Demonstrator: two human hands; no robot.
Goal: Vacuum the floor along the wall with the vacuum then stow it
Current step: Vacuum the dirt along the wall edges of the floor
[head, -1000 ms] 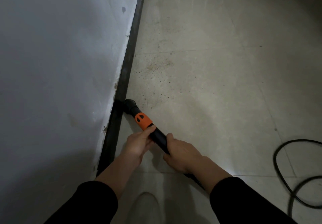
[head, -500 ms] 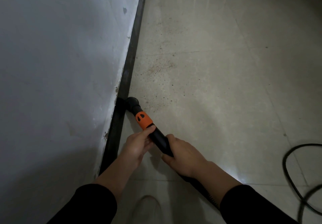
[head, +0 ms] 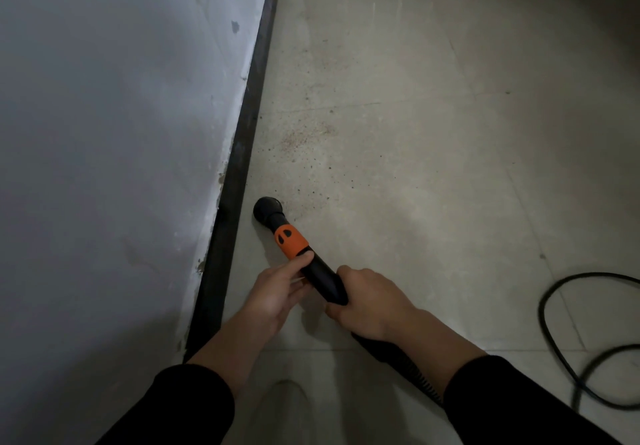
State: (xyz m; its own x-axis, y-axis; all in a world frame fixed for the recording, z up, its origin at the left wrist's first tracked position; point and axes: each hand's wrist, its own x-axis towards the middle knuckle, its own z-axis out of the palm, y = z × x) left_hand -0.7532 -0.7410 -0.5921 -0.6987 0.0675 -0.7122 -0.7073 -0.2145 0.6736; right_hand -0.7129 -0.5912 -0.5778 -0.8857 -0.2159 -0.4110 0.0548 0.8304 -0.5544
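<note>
Both hands are closed on the vacuum wand (head: pixel 323 273). The left hand (head: pixel 277 292) is wrapped round the black tube just behind its orange collar (head: pixel 290 240), with the thumb laid along the top. The right hand (head: pixel 370 302) is clenched round the tube further back, at 4 o'clock from the left hand. Both arms are covered by black sleeves (head: pixel 180 406).

The 9 o'clock half of the view is filled by a grey wall (head: pixel 104 133), scuffed and chipped along its lower edge. The pale tiled floor (head: pixel 433 115) is spread from 12 to 5 o'clock. A dark baseboard (head: pixel 242 154) is run between them, from 12 o'clock down towards 7 o'clock. A black cord (head: pixel 541 313) is looped on the floor at 4 o'clock, well apart from the hands.

The wand is pointed towards 11 o'clock, and its round black nozzle (head: pixel 267 208) is held low, just beside the baseboard with a strip of floor between them; contact with the floor cannot be told. A ribbed hose (head: pixel 415 373) is led back from under the right hand towards 5 o'clock. The toe of a pale shoe (head: pixel 280 406) is seen at 6 o'clock. Reddish-brown specks (head: pixel 301 140) are scattered at 12 o'clock from the nozzle.
</note>
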